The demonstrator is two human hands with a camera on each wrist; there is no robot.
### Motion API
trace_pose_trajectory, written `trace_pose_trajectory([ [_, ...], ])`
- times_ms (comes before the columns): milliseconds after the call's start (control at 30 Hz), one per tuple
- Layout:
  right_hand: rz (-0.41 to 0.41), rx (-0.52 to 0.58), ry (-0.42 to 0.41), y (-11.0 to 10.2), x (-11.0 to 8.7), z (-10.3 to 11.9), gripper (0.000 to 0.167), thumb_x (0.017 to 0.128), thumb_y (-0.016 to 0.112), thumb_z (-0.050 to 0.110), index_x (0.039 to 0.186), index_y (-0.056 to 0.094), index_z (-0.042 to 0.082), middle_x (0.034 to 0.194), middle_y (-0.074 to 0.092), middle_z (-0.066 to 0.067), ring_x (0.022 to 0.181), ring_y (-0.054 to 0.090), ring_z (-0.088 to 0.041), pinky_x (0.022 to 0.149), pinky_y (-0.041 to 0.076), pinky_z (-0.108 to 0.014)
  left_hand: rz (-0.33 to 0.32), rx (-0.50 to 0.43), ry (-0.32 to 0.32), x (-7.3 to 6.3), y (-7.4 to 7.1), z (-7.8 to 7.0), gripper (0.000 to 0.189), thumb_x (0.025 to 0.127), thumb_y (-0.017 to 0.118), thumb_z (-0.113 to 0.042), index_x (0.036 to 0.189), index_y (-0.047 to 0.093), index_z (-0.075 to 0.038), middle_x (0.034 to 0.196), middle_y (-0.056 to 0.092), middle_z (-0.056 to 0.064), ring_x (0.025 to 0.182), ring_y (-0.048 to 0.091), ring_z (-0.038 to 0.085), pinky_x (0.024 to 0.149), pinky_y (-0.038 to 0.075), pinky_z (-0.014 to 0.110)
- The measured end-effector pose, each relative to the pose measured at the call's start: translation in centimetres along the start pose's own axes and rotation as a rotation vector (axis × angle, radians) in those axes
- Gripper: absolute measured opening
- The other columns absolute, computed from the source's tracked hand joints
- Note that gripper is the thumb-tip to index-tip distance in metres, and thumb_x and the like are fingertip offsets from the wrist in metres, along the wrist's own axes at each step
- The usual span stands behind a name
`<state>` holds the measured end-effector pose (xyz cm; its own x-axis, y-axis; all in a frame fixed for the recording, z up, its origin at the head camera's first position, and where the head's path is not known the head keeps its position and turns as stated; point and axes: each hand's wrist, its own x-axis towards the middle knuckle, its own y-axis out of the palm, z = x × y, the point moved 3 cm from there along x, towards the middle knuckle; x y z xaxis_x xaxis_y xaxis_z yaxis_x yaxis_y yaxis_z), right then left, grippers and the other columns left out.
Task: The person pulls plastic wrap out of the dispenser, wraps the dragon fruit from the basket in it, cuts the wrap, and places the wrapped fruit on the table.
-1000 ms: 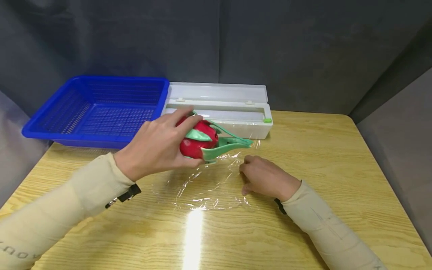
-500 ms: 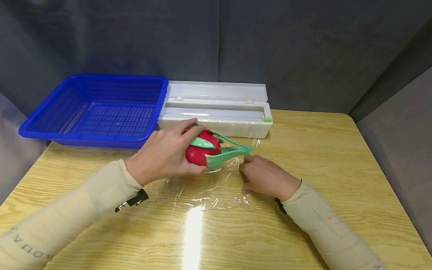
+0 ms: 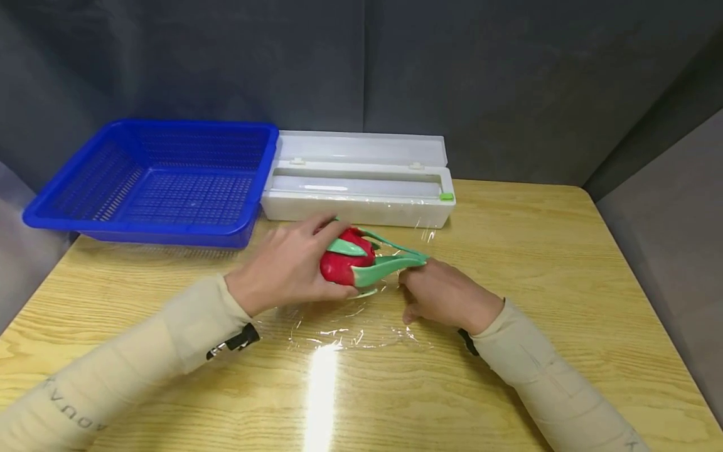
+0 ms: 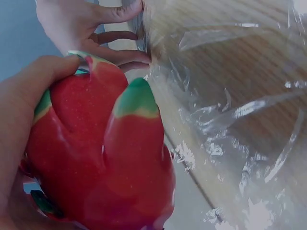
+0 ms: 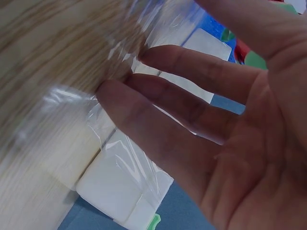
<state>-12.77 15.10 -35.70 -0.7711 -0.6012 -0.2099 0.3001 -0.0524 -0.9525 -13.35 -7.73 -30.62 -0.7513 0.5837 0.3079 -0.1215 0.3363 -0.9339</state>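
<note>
My left hand [image 3: 289, 269] grips a red dragon fruit [image 3: 337, 269] with long green leaf tips, held on its side above the table. The tips point right and overlap the right hand from the head view. In the left wrist view the red body of the dragon fruit [image 4: 100, 143] fills the lower left. My right hand [image 3: 452, 295] rests its fingertips on the clear cling film [image 3: 358, 339] that lies wrinkled on the wood. Its fingers are nearly straight in the right wrist view, touching the film. The thumb stands apart from them.
Behind the hands stands a white cling film dispenser [image 3: 361, 211], lid raised, with a film roll [image 3: 356, 186] inside and a green tab [image 3: 446, 197] at its right end. A blue plastic basket [image 3: 141, 226] stands to its left. Grey cloth [image 3: 508, 81] hangs behind the wooden table [image 3: 536, 263].
My left hand has moved right and toward me, bringing the dragon fruit lower and nearer the right hand. The right hand has stayed in place on the film.
</note>
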Motion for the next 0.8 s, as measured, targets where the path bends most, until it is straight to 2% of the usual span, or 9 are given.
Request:
trace_pose_trajectory([
  [167,-0.005,0.012,0.004,0.0,0.0,0.0,0.034,0.072,0.094,0.029,0.084,0.067,0.011,0.074,0.055,0.005,0.07,0.051,-0.013,0.07,0.05,-0.031,0.033,-0.021,-0.023,-0.1,0.7,-0.1,0.091,0.069,0.085,-0.065,0.139,0.059,-0.014,0.128,0.066,0.01,0.083,0.073,0.026,0.065,0.06,0.04],
  [333,-0.01,0.036,0.003,0.1,0.0,-0.1,0.037,0.072,0.094,0.026,0.095,0.069,0.013,0.08,0.057,0.005,0.075,0.052,-0.014,0.072,0.051,-0.033,0.049,-0.038,-0.05,-0.4,1.2,-0.2,0.088,0.068,0.085,-0.066,0.135,0.06,-0.015,0.124,0.066,0.006,0.082,0.073,0.024,0.065,0.058,0.038],
  [567,-0.007,0.049,0.001,0.0,0.1,-0.1,0.041,0.072,0.094,0.024,0.104,0.07,0.014,0.081,0.057,0.005,0.074,0.052,-0.013,0.071,0.052,-0.032,0.077,-0.055,-0.09,-0.6,1.8,0.0,0.089,0.067,0.083,-0.068,0.136,0.06,-0.017,0.13,0.065,0.006,0.084,0.073,0.024,0.067,0.06,0.039],
  [667,0.004,0.032,0.001,0.1,0.1,0.0,0.038,0.072,0.094,0.024,0.099,0.07,0.013,0.079,0.056,0.005,0.074,0.053,-0.012,0.071,0.052,-0.031,0.085,-0.055,-0.107,-0.7,2.1,0.2,0.09,0.067,0.083,-0.069,0.136,0.06,-0.017,0.13,0.065,0.005,0.084,0.073,0.023,0.067,0.059,0.039],
  [800,0.019,-0.007,-0.004,0.1,0.1,0.1,0.033,0.073,0.093,0.028,0.084,0.065,0.014,0.073,0.055,0.006,0.071,0.053,-0.012,0.069,0.052,-0.03,0.094,-0.052,-0.119,-0.7,2.4,0.3,0.087,0.067,0.083,-0.069,0.134,0.06,-0.019,0.125,0.066,0.004,0.082,0.073,0.023,0.065,0.059,0.039],
])
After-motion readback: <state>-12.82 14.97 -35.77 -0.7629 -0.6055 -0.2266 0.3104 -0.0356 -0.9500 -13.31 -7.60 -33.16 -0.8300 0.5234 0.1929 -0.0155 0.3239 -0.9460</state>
